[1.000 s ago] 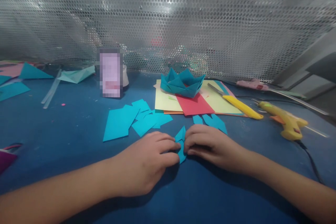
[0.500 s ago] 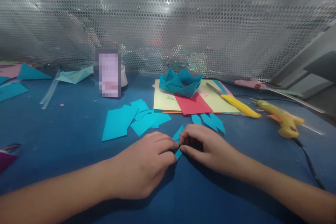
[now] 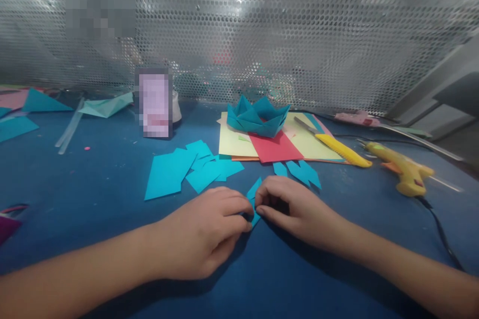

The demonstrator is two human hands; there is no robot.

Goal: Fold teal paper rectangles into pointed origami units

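Observation:
A small folded piece of blue paper (image 3: 255, 188) lies on the blue table between my two hands, its pointed tip showing above my fingers. My left hand (image 3: 209, 232) is closed on its left edge, fingers bent against the paper. From the other side my right hand (image 3: 295, 209) pinches the same piece between thumb and forefinger. Part of the paper is hidden by my fingers. Beyond my right hand lie a few small folded blue pieces (image 3: 304, 174). Flat blue paper pieces (image 3: 168, 173) are spread beyond my left hand.
A blue folded paper crown shape (image 3: 258, 119) sits on yellow sheets (image 3: 235, 147) and a red strip (image 3: 277, 148). To the right are a yellow utility knife (image 3: 342, 150) and a yellow glue gun (image 3: 406, 172) with its cord. A phone (image 3: 155, 104) stands upright at the back.
My left fingers have shifted slightly on the folded blue paper, with the thumb drawn back and lower. My right hand stays almost still.

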